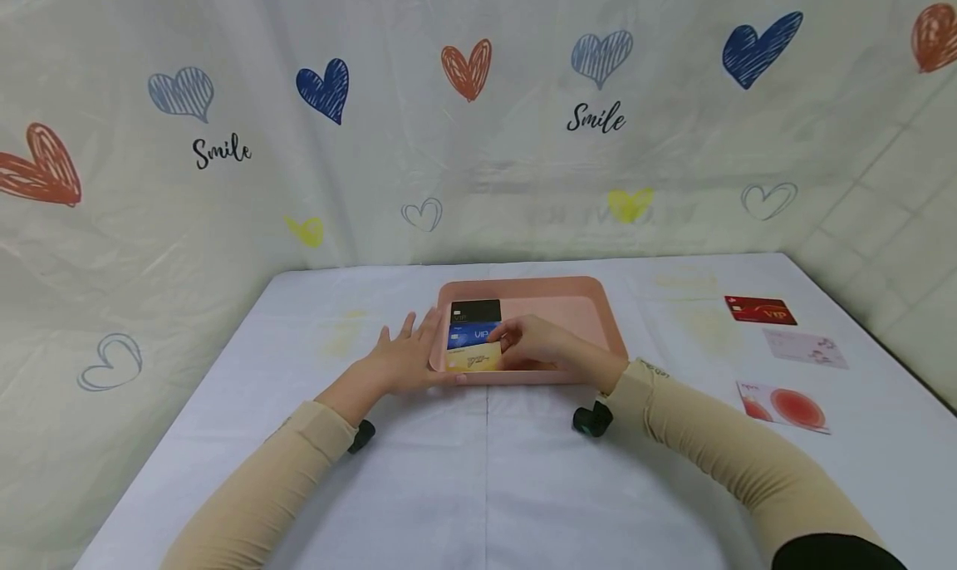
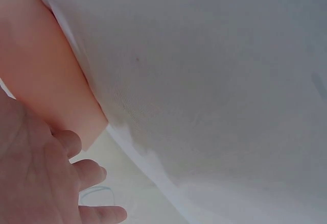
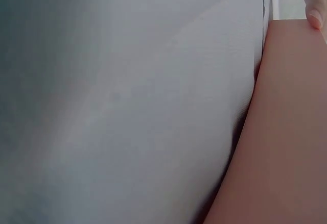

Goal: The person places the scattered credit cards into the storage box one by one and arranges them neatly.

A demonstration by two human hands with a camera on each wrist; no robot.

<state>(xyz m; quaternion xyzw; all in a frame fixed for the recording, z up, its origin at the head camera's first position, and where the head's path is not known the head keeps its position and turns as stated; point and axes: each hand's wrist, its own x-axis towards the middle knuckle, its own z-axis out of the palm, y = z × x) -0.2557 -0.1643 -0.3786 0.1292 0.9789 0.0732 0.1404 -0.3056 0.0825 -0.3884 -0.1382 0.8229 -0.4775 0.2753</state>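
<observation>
Yellow card (image 1: 473,358), centre frame: long axis left-right, just left of right hand (image 1: 534,342) (nearer); grip partly hidden, cannot tell if pinching. Left hand (image 1: 402,357): fingers spread.

Tray (image 1: 553,290) rests on desk (image 1: 486,487). In its left part: rear card (image 1: 475,310), middle card (image 1: 467,335), front card (image 1: 473,358), in column. Left hand (image 1: 404,359) at tray's left edge; right hand (image 1: 537,341) at the column's right. On desk, well right of tray: far card (image 1: 760,309), centre card (image 1: 806,348), near card (image 1: 785,406), back to front. Sheet (image 1: 516,154) behind desk.
</observation>
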